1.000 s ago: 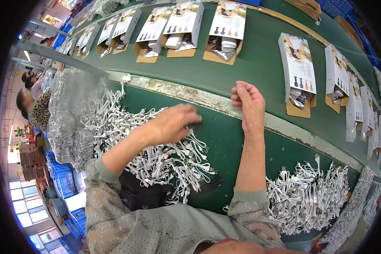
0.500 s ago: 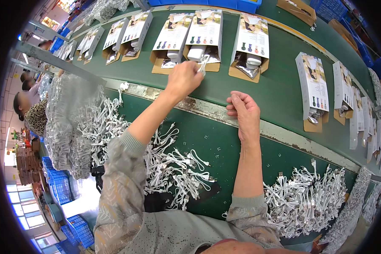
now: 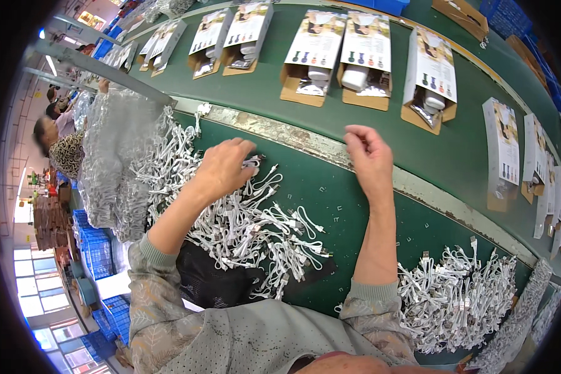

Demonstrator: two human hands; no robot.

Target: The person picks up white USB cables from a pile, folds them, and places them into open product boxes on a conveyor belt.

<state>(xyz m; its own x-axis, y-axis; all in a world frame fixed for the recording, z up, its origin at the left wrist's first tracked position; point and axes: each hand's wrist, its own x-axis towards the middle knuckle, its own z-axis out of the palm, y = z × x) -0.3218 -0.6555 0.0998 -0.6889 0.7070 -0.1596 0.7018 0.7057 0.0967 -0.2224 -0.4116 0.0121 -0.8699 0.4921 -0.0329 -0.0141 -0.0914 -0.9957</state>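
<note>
My left hand (image 3: pixel 223 168) is over the top of a heap of white charging cables (image 3: pixel 255 230). Its fingers and thumb are apart, and no cable is clearly gripped between them. Beside the conveyor's near rail, my right hand (image 3: pixel 373 163) hovers with loosely bent fingers and nothing visible in them. Across the belt, the printed white box (image 3: pixel 364 47) has its lower flap folded out. A white device (image 3: pixel 355 78) shows in its mouth, along with a silvery packet. Similar boxes lie to either side, including one (image 3: pixel 431 65) to the right.
A second heap of white cables (image 3: pixel 458 296) lies at the right. Clear plastic bags (image 3: pixel 115 156) are bunched at the left, near a metal bar (image 3: pixel 106 71). The worn conveyor rail (image 3: pixel 280 132) divides the green belt from the worktable. Other people sit at the far left.
My left hand has moved from the box back to the cable heap, and the cable it held has left it. My right hand stays near the rail. The whole view has shifted.
</note>
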